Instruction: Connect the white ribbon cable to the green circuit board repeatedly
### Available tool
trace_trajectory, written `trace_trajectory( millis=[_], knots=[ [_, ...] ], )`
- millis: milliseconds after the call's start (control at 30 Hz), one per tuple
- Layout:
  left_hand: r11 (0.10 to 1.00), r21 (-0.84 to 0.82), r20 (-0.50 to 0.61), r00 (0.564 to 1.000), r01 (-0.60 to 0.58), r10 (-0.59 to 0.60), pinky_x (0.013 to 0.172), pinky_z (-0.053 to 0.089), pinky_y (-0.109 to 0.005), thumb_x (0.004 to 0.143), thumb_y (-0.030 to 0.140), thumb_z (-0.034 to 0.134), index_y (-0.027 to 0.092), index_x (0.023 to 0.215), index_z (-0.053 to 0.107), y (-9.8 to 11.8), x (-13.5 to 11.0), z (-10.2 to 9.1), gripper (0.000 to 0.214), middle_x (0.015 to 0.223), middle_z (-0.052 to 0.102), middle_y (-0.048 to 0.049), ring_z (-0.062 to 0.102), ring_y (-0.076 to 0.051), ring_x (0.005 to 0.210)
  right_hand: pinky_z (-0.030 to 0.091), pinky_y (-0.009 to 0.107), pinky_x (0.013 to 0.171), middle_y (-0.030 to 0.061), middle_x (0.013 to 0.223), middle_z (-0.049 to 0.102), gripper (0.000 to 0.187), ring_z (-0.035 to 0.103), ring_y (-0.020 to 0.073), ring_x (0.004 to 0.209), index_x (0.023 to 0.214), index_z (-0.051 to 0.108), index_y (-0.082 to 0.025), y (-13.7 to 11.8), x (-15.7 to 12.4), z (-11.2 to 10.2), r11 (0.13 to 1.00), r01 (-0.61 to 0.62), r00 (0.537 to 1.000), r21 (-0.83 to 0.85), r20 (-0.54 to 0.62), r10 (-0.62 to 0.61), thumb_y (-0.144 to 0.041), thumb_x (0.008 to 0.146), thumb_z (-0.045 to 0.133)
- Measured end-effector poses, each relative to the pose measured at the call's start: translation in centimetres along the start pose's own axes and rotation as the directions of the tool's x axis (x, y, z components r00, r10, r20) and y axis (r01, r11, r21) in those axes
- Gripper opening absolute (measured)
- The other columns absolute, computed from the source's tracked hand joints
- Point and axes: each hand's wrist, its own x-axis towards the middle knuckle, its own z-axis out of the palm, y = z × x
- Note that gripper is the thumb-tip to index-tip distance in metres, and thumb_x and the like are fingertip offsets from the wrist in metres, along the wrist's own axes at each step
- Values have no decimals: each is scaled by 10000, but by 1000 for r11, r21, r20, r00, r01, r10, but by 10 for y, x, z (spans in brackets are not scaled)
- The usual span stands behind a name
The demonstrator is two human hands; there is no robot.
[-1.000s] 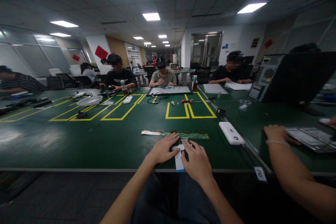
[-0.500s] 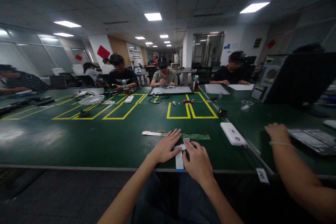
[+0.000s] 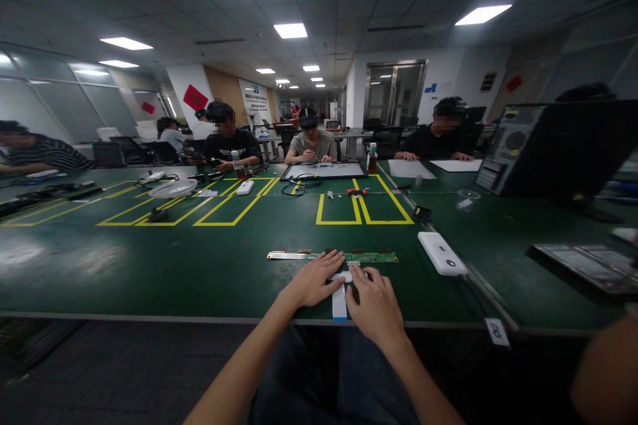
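Note:
A long, narrow green circuit board lies across the green table in front of me. A white flat ribbon cable with a blue end runs from near the board towards the table's front edge, folded partway. My left hand rests flat with fingers stretched out, its fingertips over the board's middle and its thumb at the fold of the cable. On the other side, my right hand has bent fingers at the cable's upper end, close to the board's lower edge. The exact contact under those fingertips is hidden.
Right of my hands lies a white power bank with a cable. Beyond are a red screwdriver, yellow tape outlines, a clear plastic cup and a computer case. Co-workers sit across the table; part of a neighbour's arm shows at right.
The neighbour's hand and forearm at the right have drawn back from the table towards the lower right corner. My hands, the board and the ribbon cable stay almost where they were.

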Motion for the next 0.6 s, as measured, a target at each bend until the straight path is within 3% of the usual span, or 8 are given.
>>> trace_trajectory(
  millis=[600],
  knots=[
    [1000, 2, 14, 1000, -25, 25, 1294, 238, -463, 1082, 501, 353, 191, 1622, 356, -5, 2, 0, 622, 1664, 363, -96, 279, -241, 1576, 348, 434, 1074, 76, 1474, 612, 480, 484, 287, 1341, 1453, 589, -192, 1, 2, 1, 1000, -20, 999, -8, 25, 20, -310, 995, 503]
  ],
)
